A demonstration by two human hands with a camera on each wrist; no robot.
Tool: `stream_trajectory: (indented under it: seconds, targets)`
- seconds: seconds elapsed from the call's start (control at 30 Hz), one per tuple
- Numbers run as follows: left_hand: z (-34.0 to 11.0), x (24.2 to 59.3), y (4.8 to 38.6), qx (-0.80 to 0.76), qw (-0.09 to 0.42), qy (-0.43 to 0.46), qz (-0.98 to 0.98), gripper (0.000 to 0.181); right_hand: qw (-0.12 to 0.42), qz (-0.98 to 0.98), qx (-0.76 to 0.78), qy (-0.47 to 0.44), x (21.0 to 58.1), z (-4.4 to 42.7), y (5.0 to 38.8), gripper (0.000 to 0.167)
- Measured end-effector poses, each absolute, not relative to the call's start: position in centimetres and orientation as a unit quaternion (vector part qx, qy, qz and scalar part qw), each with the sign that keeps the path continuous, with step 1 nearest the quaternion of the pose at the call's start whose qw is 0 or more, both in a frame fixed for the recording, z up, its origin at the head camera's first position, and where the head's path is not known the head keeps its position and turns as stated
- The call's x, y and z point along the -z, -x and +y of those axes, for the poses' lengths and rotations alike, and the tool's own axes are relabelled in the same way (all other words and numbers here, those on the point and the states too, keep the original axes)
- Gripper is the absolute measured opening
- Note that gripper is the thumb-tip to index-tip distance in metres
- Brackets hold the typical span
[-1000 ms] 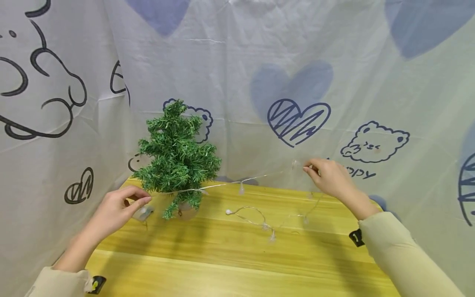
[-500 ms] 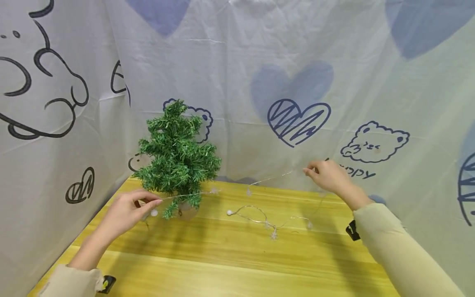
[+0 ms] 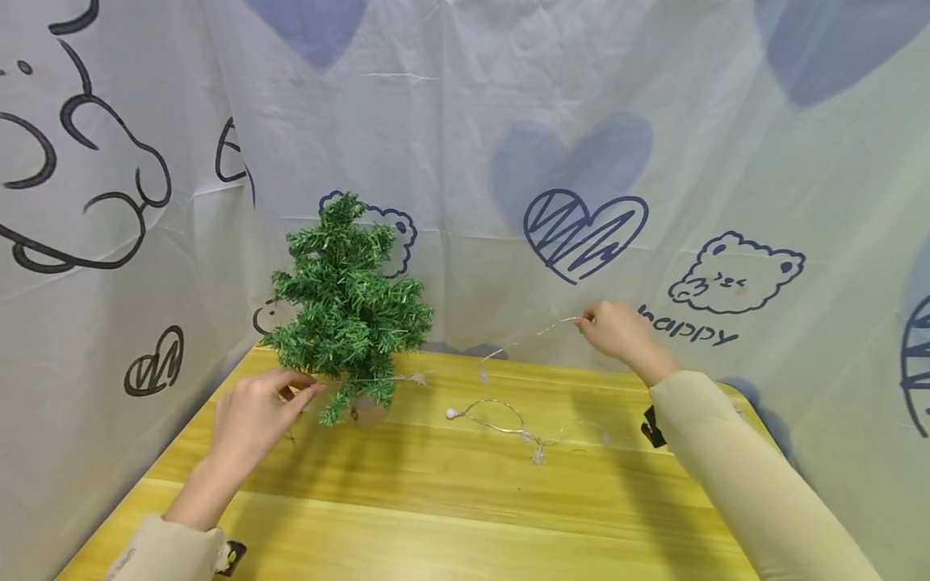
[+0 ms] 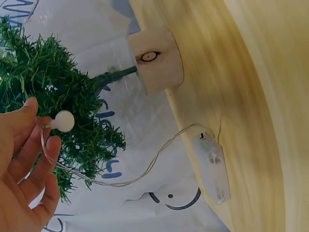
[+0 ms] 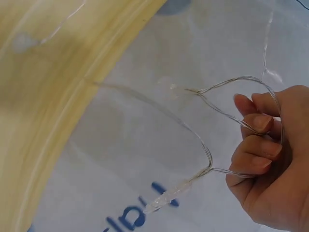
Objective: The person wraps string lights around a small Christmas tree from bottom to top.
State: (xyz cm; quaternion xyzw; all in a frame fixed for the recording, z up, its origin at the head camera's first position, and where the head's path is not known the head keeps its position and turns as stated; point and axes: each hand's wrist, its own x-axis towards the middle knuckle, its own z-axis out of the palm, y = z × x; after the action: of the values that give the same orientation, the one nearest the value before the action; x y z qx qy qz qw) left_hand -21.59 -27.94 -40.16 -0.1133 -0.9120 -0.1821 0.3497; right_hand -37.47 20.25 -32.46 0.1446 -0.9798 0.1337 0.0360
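One tree (image 3: 349,294) in one wooden base (image 4: 161,72)
Left hand (image 3: 250,411) and right hand (image 3: 617,331) pinch one light string (image 3: 419,378) near one clear box (image 4: 213,171).

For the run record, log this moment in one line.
left hand: pinches light string near tree | right hand: holds light string | clear box: on table

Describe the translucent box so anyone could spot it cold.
In the left wrist view, find the green tree and its wooden base. Below the base in that picture, by the edge of the table, a thin wire from the left hand meets the translucent box. It is long and straight-sided, unlike the round white ball by that hand.
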Motion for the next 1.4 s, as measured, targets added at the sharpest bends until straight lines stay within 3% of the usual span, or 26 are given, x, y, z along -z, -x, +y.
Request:
stream_trajectory:
  seconds: [0.2,0.37,0.47,0.53,0.8,1.03,1.2,1.4]
  targets:
    - [-28.4,40.3,20.7,0.204,0.38,0.098,-0.897,0.021,0.049,-0.965,-0.194,-0.169,31.6,16.5,39.1,0.033]
    - [-30.4,38.5,21.0,0.262,0.426,0.076,-0.862,0.013,0.054,-0.949,-0.266,-0.16,30.2,13.1,40.2,0.035]
    - [-32.0,36.3,21.8,0.325,0.422,0.049,-0.845,0.011,0.051,-0.926,-0.343,-0.149,29.2,11.1,40.7,0.035]
    - [-33.0,34.6,22.6,0.358,0.408,0.029,-0.839,0.02,0.033,-0.905,-0.398,-0.145,28.5,10.0,40.9,0.035]
    - [-34.6,27.2,27.9,0.397,0.31,0.026,-0.864,0.049,-0.069,-0.804,-0.584,-0.085,25.1,6.0,42.1,0.034]
    - [-33.2,20.8,33.0,0.405,0.157,0.104,-0.895,0.053,-0.114,-0.705,-0.696,-0.072,23.2,2.5,42.7,0.035]
    - [-31.5,17.8,36.3,0.367,0.062,0.139,-0.918,0.056,-0.138,-0.697,-0.695,-0.11,22.3,0.3,42.7,0.041]
    - [-29.2,15.4,39.3,0.31,-0.009,0.165,-0.936,0.054,-0.152,-0.754,-0.614,-0.178,20.4,-1.9,42.5,0.041]
